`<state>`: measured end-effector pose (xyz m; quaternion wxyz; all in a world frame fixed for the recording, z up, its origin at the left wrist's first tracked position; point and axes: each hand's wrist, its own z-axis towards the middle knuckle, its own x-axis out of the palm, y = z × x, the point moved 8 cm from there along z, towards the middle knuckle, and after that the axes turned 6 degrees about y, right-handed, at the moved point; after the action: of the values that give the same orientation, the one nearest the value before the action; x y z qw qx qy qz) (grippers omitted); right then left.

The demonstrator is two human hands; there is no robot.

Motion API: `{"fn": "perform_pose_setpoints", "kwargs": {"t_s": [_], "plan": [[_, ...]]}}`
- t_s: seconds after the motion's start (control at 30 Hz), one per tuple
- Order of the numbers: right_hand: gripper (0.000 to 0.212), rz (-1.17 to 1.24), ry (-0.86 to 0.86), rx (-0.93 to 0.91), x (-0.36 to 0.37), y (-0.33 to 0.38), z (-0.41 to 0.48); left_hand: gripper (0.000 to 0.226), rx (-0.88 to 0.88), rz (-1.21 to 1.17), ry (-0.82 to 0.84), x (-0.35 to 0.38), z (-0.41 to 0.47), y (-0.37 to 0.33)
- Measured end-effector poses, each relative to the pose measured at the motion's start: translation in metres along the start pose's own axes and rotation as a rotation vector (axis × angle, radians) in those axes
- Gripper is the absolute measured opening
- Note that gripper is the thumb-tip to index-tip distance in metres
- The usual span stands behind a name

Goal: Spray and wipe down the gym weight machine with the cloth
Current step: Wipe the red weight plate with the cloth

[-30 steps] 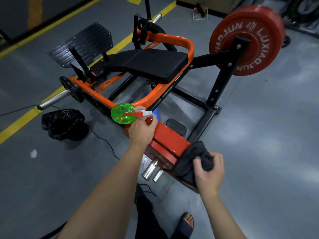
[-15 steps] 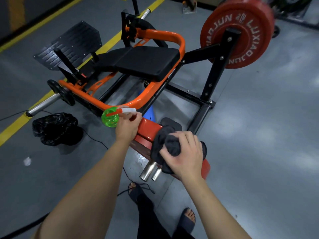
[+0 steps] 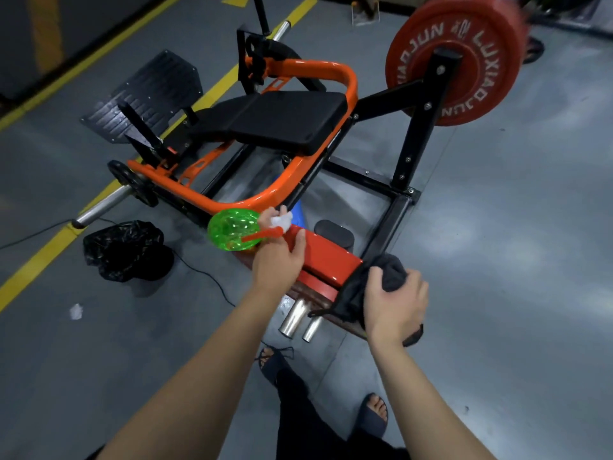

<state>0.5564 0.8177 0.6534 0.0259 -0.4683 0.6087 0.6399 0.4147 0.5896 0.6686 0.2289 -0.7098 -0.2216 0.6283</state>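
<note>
A grey concrete gym floor [image 3: 497,227] crossed by a painted yellow line [image 3: 33,270] surrounds the orange-and-black steel weight machine [image 3: 345,81], seen from above by the person cleaning it. Work is under way at the machine's glossy red steel beam [image 3: 328,260], the part nearest the camera.

At the beam's left end, the left hand [image 3: 277,260] grips a translucent green plastic spray bottle [image 3: 232,235] by its neck. The fingers are wrapped round the white nozzle head and the thumb lies out along the beam. No mist shows, so whether it is spraying cannot be told.

At the beam's right end, the right hand [image 3: 394,300] curls tightly over a bunched dark grey cloth [image 3: 391,270] and presses it against the metal, with a loose corner hanging below.

The job appears to be in its early or middle stretch. Only the beam is being wiped, and nothing in the picture proves which other parts are done. Beyond the beam, the black padded seat [image 3: 285,121], the black ribbed footplate [image 3: 149,91] and the red rubber weight plate [image 3: 481,54] lie out of reach of both hands and probably remain to be cleaned. Left of the beam, a crumpled black plastic bag [image 3: 126,250] sits on the floor.
</note>
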Motion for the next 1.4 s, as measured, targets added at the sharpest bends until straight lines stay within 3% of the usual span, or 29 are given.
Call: {"fn": "perform_pose_setpoints", "kwargs": {"t_s": [0.1,0.23,0.43,0.5,0.63,0.7,0.77,0.83,0.97,1.13,1.2,1.33,1.4], "plan": [[0.046,-0.103,0.026,-0.244,0.017,0.052,-0.015,0.07,0.027,0.015,-0.06,0.013,-0.02,-0.017],[0.038,-0.093,0.047,-0.411,0.024,0.065,-0.021,0.079,0.041,-0.033,-0.172,0.011,-0.025,-0.024],[0.031,0.077,0.179,-0.712,0.007,0.032,-0.008,0.042,0.111,-0.02,-0.397,-0.003,-0.029,-0.039],[0.031,0.16,0.191,-0.642,0.0,0.009,-0.002,0.038,0.102,-0.009,-0.392,-0.002,-0.028,-0.036],[0.034,0.312,0.174,-0.159,-0.002,-0.048,0.019,0.041,0.059,-0.071,-0.322,0.0,-0.025,-0.028],[0.045,0.295,0.16,0.06,-0.003,-0.062,0.028,0.04,0.089,-0.031,-0.343,-0.002,-0.026,-0.029],[0.054,0.145,0.088,0.089,-0.005,-0.043,0.025,0.042,0.056,-0.038,-0.342,-0.003,-0.024,-0.025],[0.051,0.05,0.073,-0.064,0.002,0.005,0.008,0.041,0.013,-0.047,-0.33,0.0,-0.02,-0.021],[0.04,-0.064,0.262,-0.553,0.033,0.09,-0.031,0.039,-0.024,-0.026,-0.265,-0.001,-0.011,-0.011],[0.034,0.046,0.277,-0.687,0.019,0.071,-0.017,0.03,0.014,0.004,-0.317,-0.004,-0.011,-0.013],[0.032,0.125,0.265,-0.622,0.009,0.035,-0.003,0.026,0.03,-0.005,-0.335,-0.005,-0.012,-0.016],[0.046,0.24,0.191,-0.015,-0.007,-0.072,0.032,0.026,0.036,-0.038,-0.347,-0.006,-0.013,-0.016],[0.049,0.132,0.16,0.085,-0.009,-0.082,0.032,0.026,0.039,-0.065,-0.358,-0.007,-0.012,-0.016]]}}
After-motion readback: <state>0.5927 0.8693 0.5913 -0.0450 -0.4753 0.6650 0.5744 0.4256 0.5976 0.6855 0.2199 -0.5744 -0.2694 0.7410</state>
